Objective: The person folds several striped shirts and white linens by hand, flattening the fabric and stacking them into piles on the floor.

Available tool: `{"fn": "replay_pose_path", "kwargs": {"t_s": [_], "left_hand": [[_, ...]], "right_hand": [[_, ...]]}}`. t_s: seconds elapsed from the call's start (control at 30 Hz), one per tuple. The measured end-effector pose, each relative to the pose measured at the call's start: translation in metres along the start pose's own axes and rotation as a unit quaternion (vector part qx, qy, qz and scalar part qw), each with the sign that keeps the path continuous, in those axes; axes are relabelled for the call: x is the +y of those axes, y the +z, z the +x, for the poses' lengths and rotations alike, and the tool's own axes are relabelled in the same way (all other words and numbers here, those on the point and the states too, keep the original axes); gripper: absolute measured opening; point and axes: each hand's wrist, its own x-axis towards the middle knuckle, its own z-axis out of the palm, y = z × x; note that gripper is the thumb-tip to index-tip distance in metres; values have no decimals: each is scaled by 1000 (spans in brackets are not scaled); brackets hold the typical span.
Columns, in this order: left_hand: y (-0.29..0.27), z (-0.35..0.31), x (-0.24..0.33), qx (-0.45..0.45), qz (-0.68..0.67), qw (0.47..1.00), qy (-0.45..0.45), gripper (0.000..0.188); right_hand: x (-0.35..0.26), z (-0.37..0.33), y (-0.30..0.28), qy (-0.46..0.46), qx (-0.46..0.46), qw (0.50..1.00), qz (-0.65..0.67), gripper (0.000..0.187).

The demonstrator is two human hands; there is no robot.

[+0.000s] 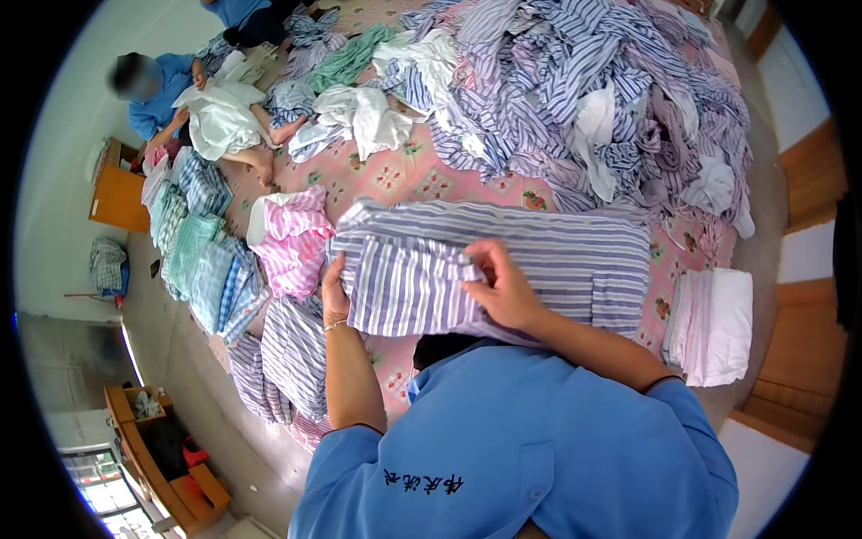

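Note:
A grey-blue and white striped shirt (557,238) lies spread across in front of me, long side running left to right, a patch pocket near its right end. Its left part is folded over, with the stripes of the flap running upright. My left hand (334,295) grips the left edge of this folded part, the thumb up along the side and the other fingers hidden. On top of the flap, my right hand (505,289) pinches the cloth at the flap's right edge between thumb and fingers.
A large heap of striped clothes (575,81) fills the far side of the pink flowered mat (413,171). Folded stacks (202,260) and a pink-striped bundle (292,238) lie left, a folded white pile (714,328) right. A co-worker (166,99) handles white cloth at far left.

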Motion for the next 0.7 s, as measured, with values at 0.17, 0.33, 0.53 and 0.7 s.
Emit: {"fn": "replay_pose_path", "kwargs": {"t_s": [0.17, 0.33, 0.53, 0.7], "left_hand": [[-19, 14, 7, 13, -14, 998, 58, 37], [-23, 24, 11, 35, -26, 995, 88, 39], [49, 22, 60, -22, -26, 997, 65, 38], [164, 8, 11, -257, 220, 941, -22, 37]], "right_hand": [[-15, 21, -13, 45, 55, 997, -14, 44], [-11, 11, -4, -217, 11, 888, -406, 64], [29, 5, 22, -180, -115, 813, -542, 91], [35, -2, 32, -77, -173, 804, -564, 89]]}}
